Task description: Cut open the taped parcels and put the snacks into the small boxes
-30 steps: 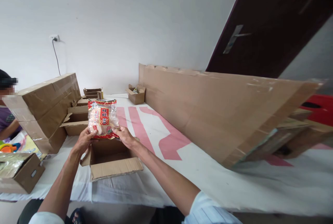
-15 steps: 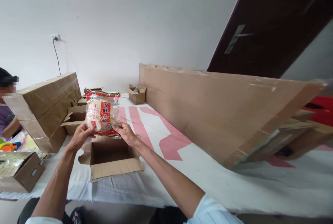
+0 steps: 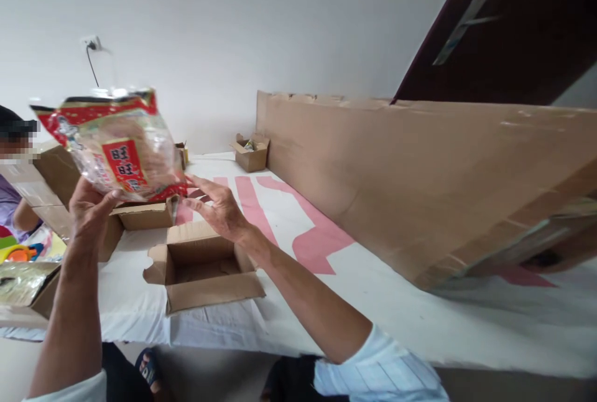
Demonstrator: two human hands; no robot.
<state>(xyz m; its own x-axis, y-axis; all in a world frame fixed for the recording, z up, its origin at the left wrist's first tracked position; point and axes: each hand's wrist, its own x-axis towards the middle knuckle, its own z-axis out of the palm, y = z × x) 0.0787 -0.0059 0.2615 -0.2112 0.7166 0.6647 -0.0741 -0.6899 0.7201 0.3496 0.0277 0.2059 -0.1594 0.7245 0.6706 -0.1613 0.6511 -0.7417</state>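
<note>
A clear and red bag of rice crackers (image 3: pixel 124 150) is held up at the left, tilted, its printed front facing me. My left hand (image 3: pixel 91 209) is closed on its lower left edge, thumb in front. At the bag's lower right corner is my right hand (image 3: pixel 219 209), its thumb and index finger apart and the fingertips at the edge; whether they touch it I cannot tell. Below the hands an open cardboard box (image 3: pixel 214 296) stands on the cloth-covered table, flaps spread, with nothing seen inside. Behind the bag, another open carton (image 3: pixel 144 215) is partly hidden.
A long cardboard panel (image 3: pixel 373 178) runs along the right side. A small box with something in it (image 3: pixel 252 158) stands at the back. At the left are a plastic-covered box (image 3: pixel 28 293), colourful toys (image 3: pixel 21 252), a tall cardboard piece (image 3: pixel 51 172) and another person (image 3: pixel 18 203).
The bag has moved left, up and closer to me, tilting in my left hand. My right hand has stayed near the box, its fingers now at the bag's corner. The view has shifted slightly.
</note>
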